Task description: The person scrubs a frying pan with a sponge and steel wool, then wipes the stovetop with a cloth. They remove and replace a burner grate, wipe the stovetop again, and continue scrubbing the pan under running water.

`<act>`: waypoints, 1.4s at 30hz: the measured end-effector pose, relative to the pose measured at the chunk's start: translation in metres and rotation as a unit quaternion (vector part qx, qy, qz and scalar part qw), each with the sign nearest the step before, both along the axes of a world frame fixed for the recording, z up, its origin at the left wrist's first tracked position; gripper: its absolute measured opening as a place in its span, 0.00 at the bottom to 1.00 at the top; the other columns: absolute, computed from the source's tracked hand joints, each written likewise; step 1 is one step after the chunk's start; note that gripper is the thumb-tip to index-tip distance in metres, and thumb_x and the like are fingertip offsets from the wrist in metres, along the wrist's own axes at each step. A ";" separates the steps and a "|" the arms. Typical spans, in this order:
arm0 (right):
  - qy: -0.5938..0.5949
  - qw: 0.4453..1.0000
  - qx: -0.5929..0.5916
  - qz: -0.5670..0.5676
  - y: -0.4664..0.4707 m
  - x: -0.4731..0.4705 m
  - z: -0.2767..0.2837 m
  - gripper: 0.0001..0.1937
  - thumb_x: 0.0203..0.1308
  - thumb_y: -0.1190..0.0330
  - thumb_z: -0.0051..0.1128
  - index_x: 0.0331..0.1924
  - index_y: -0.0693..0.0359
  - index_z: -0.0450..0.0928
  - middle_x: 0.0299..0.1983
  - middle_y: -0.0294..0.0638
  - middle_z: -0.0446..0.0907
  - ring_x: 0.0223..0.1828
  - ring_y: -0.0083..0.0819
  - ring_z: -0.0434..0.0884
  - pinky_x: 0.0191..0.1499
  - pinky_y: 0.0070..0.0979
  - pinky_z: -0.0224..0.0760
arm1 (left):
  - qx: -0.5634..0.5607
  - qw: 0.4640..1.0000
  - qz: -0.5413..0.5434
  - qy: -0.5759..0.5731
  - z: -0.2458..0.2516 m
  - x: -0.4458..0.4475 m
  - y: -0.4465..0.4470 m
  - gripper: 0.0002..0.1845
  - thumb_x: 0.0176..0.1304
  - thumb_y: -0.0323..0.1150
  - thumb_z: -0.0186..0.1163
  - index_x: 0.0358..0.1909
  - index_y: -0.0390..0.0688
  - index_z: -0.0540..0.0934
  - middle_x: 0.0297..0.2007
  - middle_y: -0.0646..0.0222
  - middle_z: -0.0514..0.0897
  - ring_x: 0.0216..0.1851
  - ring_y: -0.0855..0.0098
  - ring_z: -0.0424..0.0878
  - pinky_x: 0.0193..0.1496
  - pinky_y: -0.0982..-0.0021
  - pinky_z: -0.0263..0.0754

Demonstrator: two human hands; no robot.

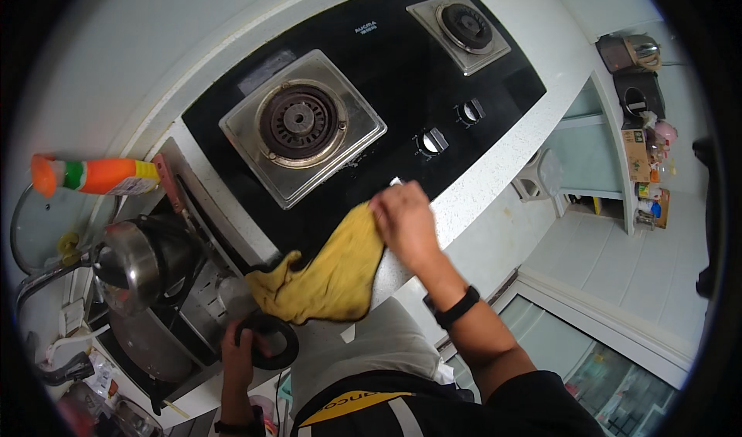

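Observation:
My right hand grips the upper corner of a yellow cloth, which hangs blurred over the front edge of the black glass gas hob. Something small and white shows just past the fingertips; I cannot tell what it is. In my left hand is a thick black ring, held near the sink. The nearer burner sits bare in its square steel tray, with dark crumbs beside the tray on the glass. Two control knobs lie to the right of it.
A steel kettle and a wok crowd the sink at left. An orange spray bottle stands behind a pink-handled knife. The farther burner is at upper right. A white stool stands beyond the counter.

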State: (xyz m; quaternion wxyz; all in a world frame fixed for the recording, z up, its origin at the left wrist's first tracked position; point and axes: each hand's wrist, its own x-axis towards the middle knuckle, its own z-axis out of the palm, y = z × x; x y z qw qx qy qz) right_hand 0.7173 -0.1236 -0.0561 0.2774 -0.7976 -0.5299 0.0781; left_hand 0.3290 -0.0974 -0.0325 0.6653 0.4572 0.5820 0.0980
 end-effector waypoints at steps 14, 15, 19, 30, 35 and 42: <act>0.020 0.993 -0.116 0.017 0.079 0.035 0.018 0.04 0.54 0.72 0.60 0.29 0.64 0.78 0.32 0.51 0.81 0.38 0.51 0.82 0.42 0.41 0.77 | 0.049 0.997 0.061 -0.010 -0.015 0.007 -0.023 0.14 0.70 0.29 0.55 0.53 0.34 0.73 0.26 0.63 0.83 0.28 0.74 0.81 0.36 0.72 0.77; 0.058 0.987 -0.139 0.055 0.081 0.033 0.022 0.04 0.55 0.72 0.60 0.28 0.64 0.78 0.32 0.51 0.81 0.37 0.51 0.82 0.41 0.41 0.77 | 0.043 0.997 0.063 -0.024 -0.017 0.006 -0.023 0.13 0.70 0.29 0.55 0.53 0.34 0.73 0.26 0.63 0.83 0.28 0.74 0.81 0.36 0.72 0.77; -0.022 0.984 -0.170 -0.057 0.093 0.037 0.039 0.04 0.56 0.72 0.60 0.33 0.64 0.81 0.31 0.53 0.82 0.38 0.52 0.83 0.42 0.40 0.78 | 0.028 0.996 0.071 -0.042 -0.022 0.002 -0.024 0.13 0.69 0.26 0.55 0.53 0.34 0.74 0.27 0.63 0.84 0.28 0.74 0.82 0.37 0.72 0.77; -0.087 0.983 -0.162 0.017 0.088 0.015 0.026 0.04 0.58 0.70 0.58 0.33 0.62 0.80 0.35 0.52 0.84 0.37 0.54 0.84 0.43 0.42 0.79 | 0.052 0.997 0.018 -0.060 -0.020 0.004 -0.022 0.14 0.72 0.30 0.54 0.55 0.34 0.74 0.29 0.62 0.84 0.28 0.73 0.83 0.36 0.68 0.79; -0.082 0.972 -0.201 -0.093 0.102 0.014 0.035 0.03 0.57 0.73 0.57 0.34 0.62 0.79 0.33 0.51 0.82 0.35 0.54 0.83 0.40 0.42 0.78 | 0.052 0.996 0.019 -0.073 -0.015 0.007 -0.017 0.13 0.71 0.28 0.55 0.54 0.33 0.75 0.28 0.63 0.84 0.28 0.73 0.83 0.36 0.70 0.79; -0.106 0.987 -0.107 0.059 0.032 -0.097 0.007 0.19 0.56 0.74 0.57 0.54 0.65 0.78 0.54 0.49 0.76 0.58 0.47 0.75 0.57 0.38 0.71 | 0.050 0.996 0.011 -0.075 -0.014 0.008 -0.013 0.13 0.69 0.25 0.56 0.52 0.31 0.75 0.27 0.63 0.85 0.28 0.75 0.84 0.37 0.73 0.79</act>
